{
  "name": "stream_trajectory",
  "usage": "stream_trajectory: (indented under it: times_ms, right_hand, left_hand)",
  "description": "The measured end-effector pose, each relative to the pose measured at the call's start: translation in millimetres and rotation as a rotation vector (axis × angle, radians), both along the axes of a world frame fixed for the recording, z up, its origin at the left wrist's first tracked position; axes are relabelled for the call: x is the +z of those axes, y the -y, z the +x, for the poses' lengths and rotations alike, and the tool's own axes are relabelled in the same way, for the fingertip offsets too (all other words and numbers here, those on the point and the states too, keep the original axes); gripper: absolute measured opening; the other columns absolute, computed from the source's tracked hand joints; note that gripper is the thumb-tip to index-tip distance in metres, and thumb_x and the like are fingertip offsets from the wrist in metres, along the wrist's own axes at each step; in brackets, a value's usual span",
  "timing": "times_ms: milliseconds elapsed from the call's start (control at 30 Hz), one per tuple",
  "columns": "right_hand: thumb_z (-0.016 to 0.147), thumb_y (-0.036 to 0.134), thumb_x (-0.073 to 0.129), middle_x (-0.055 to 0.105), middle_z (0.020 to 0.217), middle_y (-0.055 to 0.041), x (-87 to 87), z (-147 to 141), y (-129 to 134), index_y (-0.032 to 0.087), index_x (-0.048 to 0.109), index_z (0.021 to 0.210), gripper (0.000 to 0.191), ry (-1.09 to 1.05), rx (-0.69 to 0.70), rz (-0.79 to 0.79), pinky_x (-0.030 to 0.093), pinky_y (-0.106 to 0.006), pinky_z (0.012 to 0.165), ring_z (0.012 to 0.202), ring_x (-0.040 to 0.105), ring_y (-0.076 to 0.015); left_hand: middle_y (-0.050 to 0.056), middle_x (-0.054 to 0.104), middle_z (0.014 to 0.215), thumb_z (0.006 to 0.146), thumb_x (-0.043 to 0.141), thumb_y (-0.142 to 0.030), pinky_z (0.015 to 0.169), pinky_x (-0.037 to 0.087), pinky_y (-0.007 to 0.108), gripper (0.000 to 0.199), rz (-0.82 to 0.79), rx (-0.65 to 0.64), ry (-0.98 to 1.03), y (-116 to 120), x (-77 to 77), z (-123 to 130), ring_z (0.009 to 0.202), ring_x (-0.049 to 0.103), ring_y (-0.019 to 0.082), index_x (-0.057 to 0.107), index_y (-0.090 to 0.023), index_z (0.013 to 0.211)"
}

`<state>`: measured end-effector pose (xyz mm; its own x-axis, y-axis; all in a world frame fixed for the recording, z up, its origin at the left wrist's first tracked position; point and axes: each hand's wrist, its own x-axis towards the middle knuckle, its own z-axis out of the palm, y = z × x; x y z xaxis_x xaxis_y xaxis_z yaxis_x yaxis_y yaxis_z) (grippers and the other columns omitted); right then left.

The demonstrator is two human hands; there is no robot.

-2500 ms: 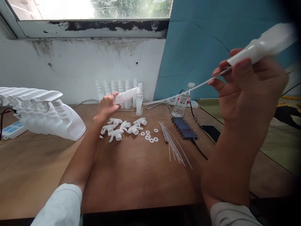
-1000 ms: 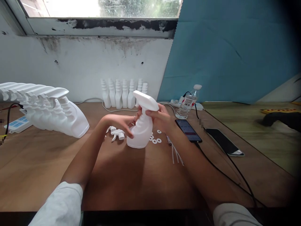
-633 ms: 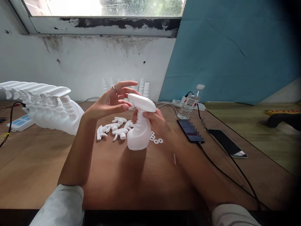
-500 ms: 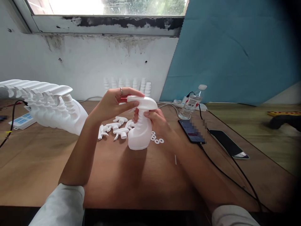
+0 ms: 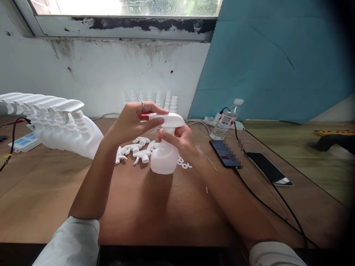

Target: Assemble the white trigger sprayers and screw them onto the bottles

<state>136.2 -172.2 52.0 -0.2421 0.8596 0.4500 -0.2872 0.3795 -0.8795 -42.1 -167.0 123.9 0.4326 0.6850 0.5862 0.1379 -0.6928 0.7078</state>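
Note:
A white spray bottle (image 5: 164, 160) stands upright on the table in front of me, with a white trigger spray head (image 5: 175, 120) on top. My left hand (image 5: 135, 119) is closed on the head's nozzle end, fingers above and thumb at the side; a bit of red shows at the nozzle. Around the neck just under the head, my right hand (image 5: 183, 140) is wrapped, its thumb across the front, hiding the collar. Several loose white trigger heads (image 5: 142, 156) lie left of the bottle. White ring washers (image 5: 183, 162) are scattered to its right.
Many white bottles (image 5: 66, 129) lie stacked at left, beside a power strip (image 5: 26, 142). Thin white tubes (image 5: 206, 157), a phone (image 5: 225, 153), a second dark device (image 5: 269, 168), cables and a clear water bottle (image 5: 226, 120) are at right. More bottle necks (image 5: 168, 99) stand by the wall.
My right thumb and fingers have shifted left across the bottle's neck, and thin tubes now show beside that hand. The left hand keeps its hold on the spray head.

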Motion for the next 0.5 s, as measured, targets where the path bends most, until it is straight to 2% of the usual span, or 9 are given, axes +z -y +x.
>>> stream_trajectory:
  times_ms: [167,300,433,500]
  right_hand:
    - [0.077,0.040,0.075,0.064,0.082,-0.0034,2.2,-3.0,3.5,0.017,0.061,0.093,0.031,0.016,0.035,-0.003,0.052,-0.032,0.067,0.073,0.062,-0.0162]
    - [0.073,0.037,0.079,0.062,0.079,-0.0012,3.3,-4.8,5.5,0.018,0.059,0.093,0.035,0.028,-0.060,0.006,0.051,-0.030,0.064,0.069,0.060,-0.0142]
    - [0.079,0.041,0.072,0.064,0.083,-0.0042,3.5,-5.5,7.2,0.016,0.060,0.095,0.032,0.009,0.058,0.021,0.051,-0.031,0.067,0.074,0.061,-0.0158]
    - [0.075,0.040,0.076,0.064,0.080,-0.0027,3.6,-5.7,7.8,0.017,0.058,0.095,0.035,0.015,-0.002,0.008,0.051,-0.030,0.066,0.072,0.061,-0.0149]
  left_hand:
    - [0.007,0.073,0.091,0.079,0.073,-0.032,0.072,0.058,0.030,0.025,-0.026,-0.014,0.009,-1.9,-0.7,-1.0,0.083,0.068,0.018,0.074,-0.016,0.098]
    - [0.006,0.072,0.087,0.079,0.073,-0.031,0.066,0.056,0.027,0.025,-0.049,-0.019,-0.004,-2.7,-1.2,-2.2,0.077,0.067,0.016,0.074,-0.016,0.099]
    - [0.006,0.071,0.088,0.079,0.073,-0.033,0.068,0.057,0.029,0.025,-0.054,-0.034,0.006,-2.9,-1.4,-3.0,0.079,0.067,0.016,0.074,-0.016,0.098]
    - [0.006,0.071,0.088,0.078,0.074,-0.033,0.066,0.056,0.029,0.025,-0.068,-0.045,0.007,-3.2,-1.5,-3.2,0.077,0.067,0.016,0.074,-0.017,0.098]
